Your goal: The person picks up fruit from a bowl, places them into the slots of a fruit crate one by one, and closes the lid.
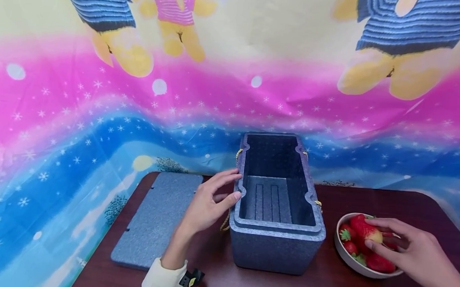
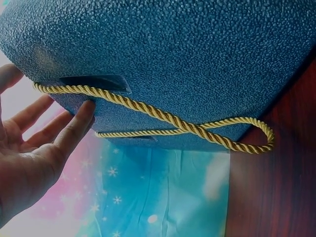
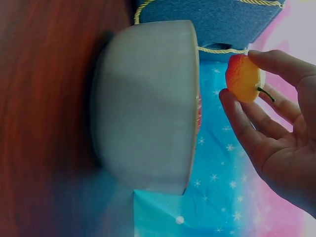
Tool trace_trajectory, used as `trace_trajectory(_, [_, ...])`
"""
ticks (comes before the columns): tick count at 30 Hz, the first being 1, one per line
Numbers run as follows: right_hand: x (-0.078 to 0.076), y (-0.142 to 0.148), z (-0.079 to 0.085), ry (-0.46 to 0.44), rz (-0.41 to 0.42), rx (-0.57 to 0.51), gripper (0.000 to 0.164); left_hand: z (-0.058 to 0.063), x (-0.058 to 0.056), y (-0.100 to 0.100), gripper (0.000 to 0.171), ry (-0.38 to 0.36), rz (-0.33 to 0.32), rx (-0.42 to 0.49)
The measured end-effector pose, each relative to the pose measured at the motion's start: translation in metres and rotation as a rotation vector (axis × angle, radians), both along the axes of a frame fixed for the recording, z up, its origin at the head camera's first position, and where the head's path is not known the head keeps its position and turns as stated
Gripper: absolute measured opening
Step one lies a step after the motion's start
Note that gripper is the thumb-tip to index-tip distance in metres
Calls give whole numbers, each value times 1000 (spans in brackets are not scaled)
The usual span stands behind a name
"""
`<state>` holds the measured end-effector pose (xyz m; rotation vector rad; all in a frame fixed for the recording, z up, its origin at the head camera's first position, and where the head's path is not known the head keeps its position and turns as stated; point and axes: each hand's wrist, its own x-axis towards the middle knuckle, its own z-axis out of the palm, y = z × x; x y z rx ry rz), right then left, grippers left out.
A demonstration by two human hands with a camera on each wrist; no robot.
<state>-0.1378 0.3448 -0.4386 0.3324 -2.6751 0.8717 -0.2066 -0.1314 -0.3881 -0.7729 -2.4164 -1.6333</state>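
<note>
In the head view, a dark grey-blue foam box stands lidless on the table, with nothing inside. My left hand is at its left rim, fingers spread and loosely bent, fingertips right at the wall. In the left wrist view, a gold twisted rope runs along that side beside the fingers. My right hand pinches a small red-and-yellow fruit with a thin stem between thumb and fingers. It is held just over a pale bowl of red strawberries, some with green leaves.
A flat grey foam lid lies on the dark brown table left of the box. Behind the table hangs a pink and blue cloth printed with bears and snowflakes. The bowl stands right of the box.
</note>
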Motion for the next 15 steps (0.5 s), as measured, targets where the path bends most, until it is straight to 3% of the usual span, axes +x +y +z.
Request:
trace_trajectory(9, [-3,-9,20,-64,6,-50,46,2,1,1,45,-3,7,0])
trace_trajectory(15, [-4,-13,30,-48,27,-63,49,1,2,1,45,-4,4,-1])
